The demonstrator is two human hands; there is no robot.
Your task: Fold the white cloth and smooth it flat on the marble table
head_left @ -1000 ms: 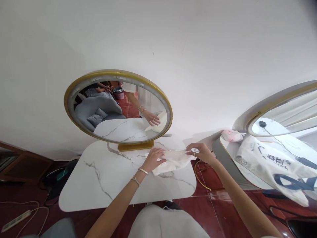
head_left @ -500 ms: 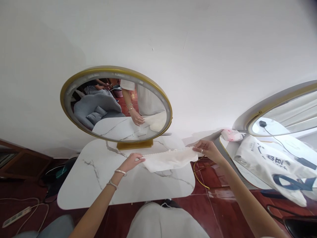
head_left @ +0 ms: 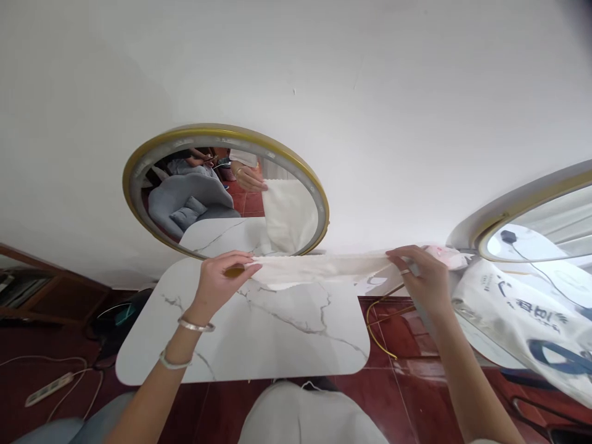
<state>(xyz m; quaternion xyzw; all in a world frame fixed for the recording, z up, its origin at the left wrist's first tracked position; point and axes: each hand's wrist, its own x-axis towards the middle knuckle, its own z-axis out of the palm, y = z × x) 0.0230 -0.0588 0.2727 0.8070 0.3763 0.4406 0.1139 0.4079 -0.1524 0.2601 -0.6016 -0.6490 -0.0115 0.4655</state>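
Observation:
A thin white cloth is stretched out above the marble-patterned white table. Its left end is pinched between the thumb and fingers of my left hand, which has two bracelets at the wrist. Out past the table's right edge, my right hand, with a ring on one finger, grips the other end. The cloth hangs down between them in front of the oval gold-framed mirror. In the glass, a reflected hand and the raised cloth show.
A white printed bag and a pink-and-white packet lie on a second table at right, below another mirror. A power strip lies on the red floor at left. A seated person shows in the mirror's reflection.
Both hands have risen and moved farther apart, pulling the cloth wider and lifting it toward the mirror. The reflection now shows the cloth held up. The view has shifted slightly.

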